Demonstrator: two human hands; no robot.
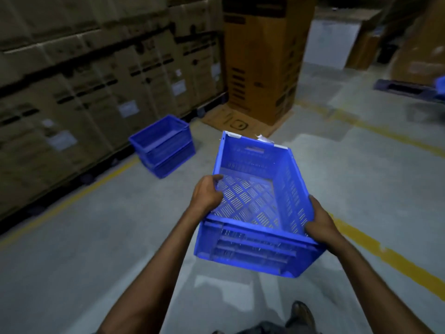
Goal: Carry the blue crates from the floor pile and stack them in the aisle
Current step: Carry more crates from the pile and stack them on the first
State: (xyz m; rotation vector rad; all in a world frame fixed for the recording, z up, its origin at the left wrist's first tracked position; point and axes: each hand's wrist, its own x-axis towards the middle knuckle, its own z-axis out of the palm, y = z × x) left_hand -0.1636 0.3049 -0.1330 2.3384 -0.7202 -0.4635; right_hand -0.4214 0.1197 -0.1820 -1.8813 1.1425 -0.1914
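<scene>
I hold an empty blue perforated crate [255,196] in the air in front of me, its long side pointing away. My left hand [207,195] grips its left rim and my right hand [317,219] grips its right rim near the close corner. Ahead and to the left, a short stack of blue crates [163,145] stands on the concrete floor beside the yellow line.
Stacked cardboard cartons [79,88] on pallets line the left side. A tall brown carton [262,56] stands on flattened cardboard ahead. A dark blue pallet [404,89] lies far right. Yellow floor lines [385,251] mark the aisle. My shoe [302,314] shows at the bottom.
</scene>
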